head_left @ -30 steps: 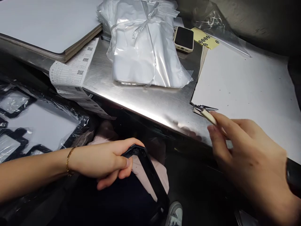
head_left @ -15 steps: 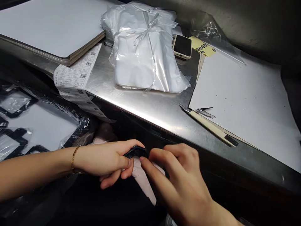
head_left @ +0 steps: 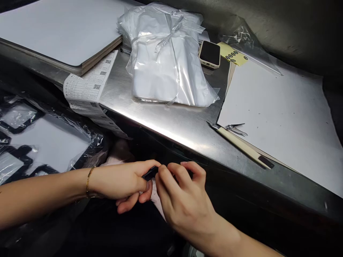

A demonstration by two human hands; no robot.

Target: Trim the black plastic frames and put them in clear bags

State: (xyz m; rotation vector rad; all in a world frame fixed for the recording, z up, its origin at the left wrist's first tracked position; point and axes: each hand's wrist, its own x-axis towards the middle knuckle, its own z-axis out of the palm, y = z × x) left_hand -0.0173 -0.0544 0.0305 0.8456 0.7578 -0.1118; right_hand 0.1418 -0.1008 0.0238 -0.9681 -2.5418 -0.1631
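Your steel surface [head_left: 163, 123] catches strong glare, light from above; below its edge, deep shadow; your frame sharp, no motion blur.

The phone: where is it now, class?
In the head view, the phone lies near the top on the steel table, between the plastic-wrapped bundle and the yellow label.

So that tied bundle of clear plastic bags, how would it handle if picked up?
The bundle of plastic bags would probably flop, since it creases under its ribbon, and feel light for its size. It may also slide easily on the polished steel counter.
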